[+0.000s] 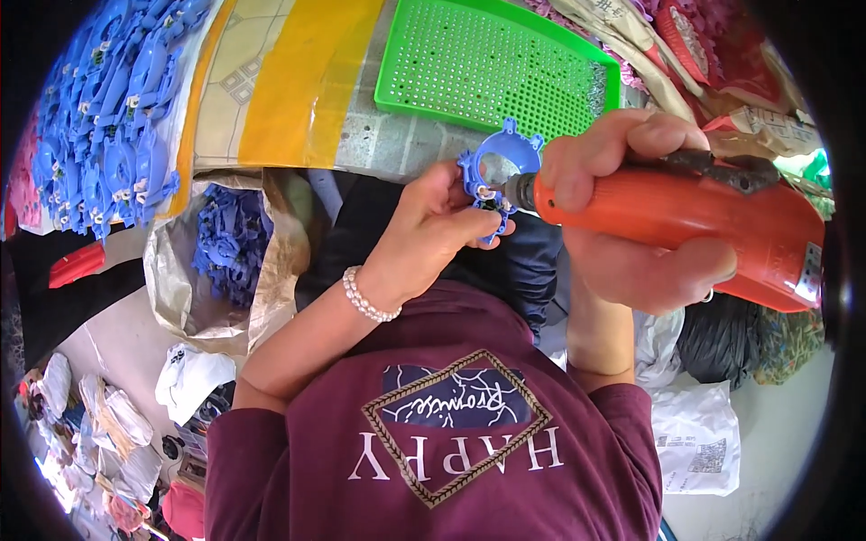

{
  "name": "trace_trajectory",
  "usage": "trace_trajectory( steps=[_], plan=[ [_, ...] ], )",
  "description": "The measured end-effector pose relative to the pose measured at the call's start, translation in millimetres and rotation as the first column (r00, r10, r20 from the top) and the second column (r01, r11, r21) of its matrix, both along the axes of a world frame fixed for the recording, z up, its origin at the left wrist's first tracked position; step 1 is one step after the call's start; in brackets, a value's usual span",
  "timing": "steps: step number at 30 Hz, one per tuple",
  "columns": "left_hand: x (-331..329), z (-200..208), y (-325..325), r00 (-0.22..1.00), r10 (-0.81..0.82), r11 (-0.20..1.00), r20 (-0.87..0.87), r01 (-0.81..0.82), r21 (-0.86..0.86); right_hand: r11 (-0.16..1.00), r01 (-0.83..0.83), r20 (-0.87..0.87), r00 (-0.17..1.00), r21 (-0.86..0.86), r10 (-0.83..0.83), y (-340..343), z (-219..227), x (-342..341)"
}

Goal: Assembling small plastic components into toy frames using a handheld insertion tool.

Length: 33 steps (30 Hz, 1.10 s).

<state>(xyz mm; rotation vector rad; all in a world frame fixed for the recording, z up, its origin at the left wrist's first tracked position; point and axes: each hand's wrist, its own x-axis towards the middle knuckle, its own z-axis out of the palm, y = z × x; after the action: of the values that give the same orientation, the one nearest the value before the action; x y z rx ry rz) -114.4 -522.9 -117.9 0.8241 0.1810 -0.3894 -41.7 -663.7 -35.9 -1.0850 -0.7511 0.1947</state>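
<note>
Between the fingers and thumb of my left hand [442, 212] is a blue plastic part [512, 155] with a round ring and small tabs. A small white and green piece sits at its lower end. My right hand [631, 212] is wrapped round an orange power screwdriver [695, 212], which lies sideways and points left. Its dark nose [520, 191] meets the lower end of the blue part; the bit's tip is hidden. Just beyond my hands, a green perforated tray [487, 72] rests on the table, with many small metal screws gathered at its right end.
Many similar blue parts [113, 117] are heaped on the table at the left. Below it an open sack [167, 288] holds more blue pieces [230, 243]. Yellow tape [302, 81] crosses the tabletop. Bags and red pieces crowd the far right; a white package [699, 442] lies at lower right.
</note>
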Motion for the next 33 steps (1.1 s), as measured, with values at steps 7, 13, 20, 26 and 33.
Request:
trace_trajectory(
  steps=[7, 13, 20, 26, 33],
  plan=[
    [0, 1, -1, 0.999, 0.032, 0.999, -0.019, -0.032, -0.028, 0.969, 0.123, -0.114, 0.982, -0.216, -0.150, 3, 0, -12],
    [-1, -1, -2, 0.999, 0.034, 0.999, -0.004, -0.034, -0.030, 0.990, 0.140, -0.111, 0.984, -0.021, -0.141, 13, -7, -12],
    [-5, 0, -14, 0.992, 0.126, 0.991, -0.011, -0.126, -0.040, 0.997, 0.069, -0.031, 0.997, -0.020, -0.070, 5, -21, -10],
    [-6, 3, -11, 0.994, 0.107, 0.994, -0.024, -0.107, -0.022, 0.974, 0.120, -0.101, 0.985, -0.192, -0.142, 7, -7, -20],
    [-9, 0, 0, 0.995, 0.101, 0.994, 0.007, -0.100, -0.038, 0.997, 0.068, -0.168, 0.983, -0.027, -0.072, 9, -13, -17]
  ],
)
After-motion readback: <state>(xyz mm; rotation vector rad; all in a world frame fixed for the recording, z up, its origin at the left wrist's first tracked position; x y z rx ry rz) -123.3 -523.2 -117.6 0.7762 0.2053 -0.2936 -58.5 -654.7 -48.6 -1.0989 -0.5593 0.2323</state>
